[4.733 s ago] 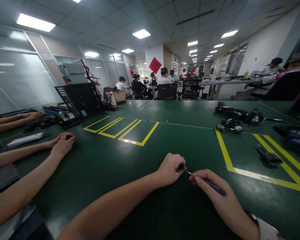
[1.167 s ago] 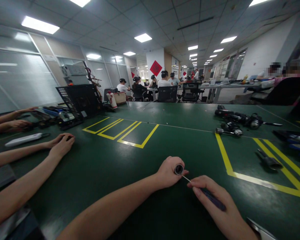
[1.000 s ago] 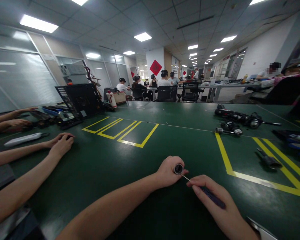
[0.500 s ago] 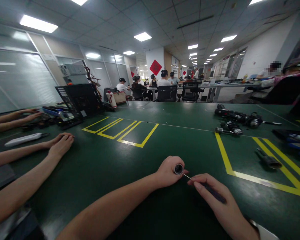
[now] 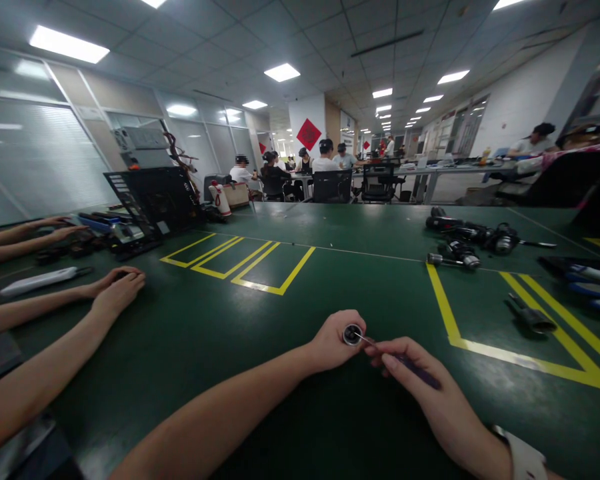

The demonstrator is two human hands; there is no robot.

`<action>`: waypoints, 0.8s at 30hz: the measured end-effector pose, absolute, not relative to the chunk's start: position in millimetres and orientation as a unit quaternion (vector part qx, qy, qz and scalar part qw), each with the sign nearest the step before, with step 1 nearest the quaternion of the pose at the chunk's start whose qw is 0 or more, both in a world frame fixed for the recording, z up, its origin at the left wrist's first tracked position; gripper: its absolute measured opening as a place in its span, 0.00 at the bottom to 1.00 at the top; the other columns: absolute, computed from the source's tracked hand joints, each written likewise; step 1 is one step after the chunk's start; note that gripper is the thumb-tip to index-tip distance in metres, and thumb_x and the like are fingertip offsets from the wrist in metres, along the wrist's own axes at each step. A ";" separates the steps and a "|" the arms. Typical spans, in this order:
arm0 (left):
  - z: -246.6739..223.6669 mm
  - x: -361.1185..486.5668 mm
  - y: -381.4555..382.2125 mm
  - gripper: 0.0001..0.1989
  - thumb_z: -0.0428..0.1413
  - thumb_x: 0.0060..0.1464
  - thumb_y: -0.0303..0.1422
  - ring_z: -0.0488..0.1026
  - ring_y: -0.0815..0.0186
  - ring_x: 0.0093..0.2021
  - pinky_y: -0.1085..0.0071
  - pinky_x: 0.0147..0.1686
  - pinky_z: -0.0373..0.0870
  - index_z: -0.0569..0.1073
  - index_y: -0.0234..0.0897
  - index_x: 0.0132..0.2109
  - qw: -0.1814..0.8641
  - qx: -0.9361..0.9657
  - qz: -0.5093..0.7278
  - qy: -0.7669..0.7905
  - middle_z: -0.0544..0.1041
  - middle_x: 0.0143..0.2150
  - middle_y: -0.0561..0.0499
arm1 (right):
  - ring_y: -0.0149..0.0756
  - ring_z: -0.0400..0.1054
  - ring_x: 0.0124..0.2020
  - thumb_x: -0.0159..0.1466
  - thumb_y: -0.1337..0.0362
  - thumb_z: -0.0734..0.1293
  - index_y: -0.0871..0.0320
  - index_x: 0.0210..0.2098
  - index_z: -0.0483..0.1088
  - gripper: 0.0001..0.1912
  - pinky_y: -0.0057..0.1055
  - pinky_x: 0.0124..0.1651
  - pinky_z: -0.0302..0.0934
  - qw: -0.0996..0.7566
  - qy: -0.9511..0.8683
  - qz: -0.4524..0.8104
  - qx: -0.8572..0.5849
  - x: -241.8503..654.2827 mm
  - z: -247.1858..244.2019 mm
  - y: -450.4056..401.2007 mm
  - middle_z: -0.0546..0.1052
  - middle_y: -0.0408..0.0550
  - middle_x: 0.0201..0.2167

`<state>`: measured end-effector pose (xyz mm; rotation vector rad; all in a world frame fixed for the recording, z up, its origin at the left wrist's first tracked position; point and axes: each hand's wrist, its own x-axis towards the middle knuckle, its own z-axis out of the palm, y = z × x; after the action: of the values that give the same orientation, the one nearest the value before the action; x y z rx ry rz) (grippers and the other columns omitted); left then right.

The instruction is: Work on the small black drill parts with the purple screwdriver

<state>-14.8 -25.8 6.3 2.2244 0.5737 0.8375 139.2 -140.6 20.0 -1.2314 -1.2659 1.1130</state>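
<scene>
My left hand (image 5: 336, 340) is closed around a round metal-rimmed cylindrical part (image 5: 352, 335), its hollow end turned up toward me. Most of that part is hidden inside the fist. A screwdriver (image 5: 419, 375) with a dark handle lies in my right hand (image 5: 420, 373), pinched between thumb and fingers. Its thin shaft points left, and the tip reaches into the opening of the cylindrical part. Both hands are low over the green table (image 5: 280, 333). A similar grey cylindrical part (image 5: 533, 317) lies on the table to the right.
Several black and silver parts (image 5: 460, 240) lie at the back right, near blue-handled tools (image 5: 593, 287). Yellow tape (image 5: 520, 358) marks the tabletop. On the left are another person's hands (image 5: 117, 290), a white tool (image 5: 40, 281) and a black frame (image 5: 153, 200).
My right hand has moved slightly left, bringing the screwdriver's tip from the rim into the opening of the cylindrical part. The whole view has shifted a little.
</scene>
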 end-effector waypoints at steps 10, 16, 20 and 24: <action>6.6 -13.9 -25.2 0.11 0.58 0.48 0.33 0.62 0.71 0.28 0.73 0.31 0.60 0.63 0.35 0.26 0.310 0.852 0.319 0.275 0.64 0.25 0.56 | 0.40 0.68 0.42 0.60 0.56 0.65 0.53 0.37 0.73 0.10 0.36 0.45 0.61 0.494 -0.514 0.463 -0.527 140.9 20.0 -140.4 0.76 0.46 0.38; 8.3 -13.1 -25.5 0.11 0.59 0.48 0.32 0.61 0.71 0.27 0.73 0.31 0.59 0.64 0.35 0.25 0.288 0.864 0.308 0.274 0.65 0.25 0.56 | 0.42 0.68 0.42 0.60 0.54 0.64 0.53 0.35 0.73 0.10 0.37 0.45 0.60 0.470 -0.550 0.440 -0.532 140.1 19.7 -140.5 0.76 0.45 0.36; 7.5 -13.9 -25.1 0.12 0.58 0.49 0.34 0.62 0.71 0.27 0.74 0.30 0.59 0.63 0.35 0.25 0.307 0.863 0.314 0.251 0.64 0.25 0.56 | 0.40 0.69 0.39 0.61 0.55 0.63 0.53 0.35 0.73 0.11 0.37 0.43 0.61 0.487 -0.501 0.500 -0.512 140.8 19.0 -138.7 0.76 0.46 0.36; 6.3 -15.2 -24.6 0.09 0.58 0.49 0.31 0.62 0.71 0.28 0.73 0.33 0.59 0.65 0.35 0.27 0.282 0.875 0.305 0.248 0.65 0.26 0.56 | 0.40 0.69 0.38 0.61 0.54 0.63 0.55 0.33 0.73 0.12 0.37 0.42 0.61 0.527 -0.466 0.504 -0.500 142.9 18.4 -138.9 0.76 0.46 0.34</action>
<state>-15.2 -24.6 6.3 2.3449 0.6647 0.8161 142.9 -138.9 18.4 -1.1955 -1.1147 1.2053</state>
